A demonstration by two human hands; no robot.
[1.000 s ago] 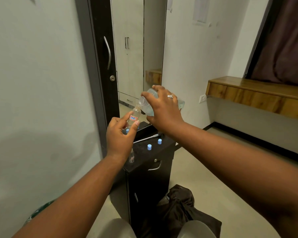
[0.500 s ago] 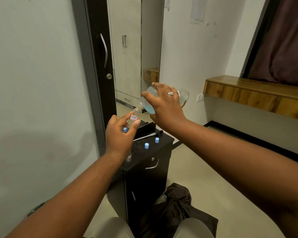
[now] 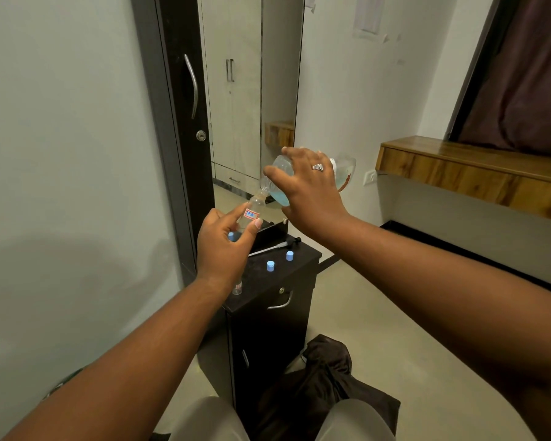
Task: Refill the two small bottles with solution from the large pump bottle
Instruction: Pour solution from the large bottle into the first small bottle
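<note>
My left hand point(image 3: 225, 246) holds a small clear bottle point(image 3: 252, 210) with a red-and-white label, tilted toward the right. My right hand point(image 3: 310, 189) grips the large clear bottle point(image 3: 279, 183) of blue solution, tipped over so its mouth meets the small bottle's neck. The pump head with its tube point(image 3: 275, 246) lies on the black cabinet top point(image 3: 299, 265). A second small bottle point(image 3: 237, 287) stands on the cabinet, mostly hidden under my left wrist. Two blue caps point(image 3: 270, 266) point(image 3: 289, 255) rest on the cabinet top; another blue cap point(image 3: 232, 236) shows behind my left fingers.
The black cabinet stands against a tall mirror point(image 3: 252, 90) and a dark wardrobe door point(image 3: 185, 106). A dark cloth point(image 3: 328, 374) lies on the floor by my knees. A wooden shelf point(image 3: 474, 170) runs along the right wall.
The large bottle has tipped further, its base now higher, and its mouth stays against the small bottle. Both hands have held nearly the same place.
</note>
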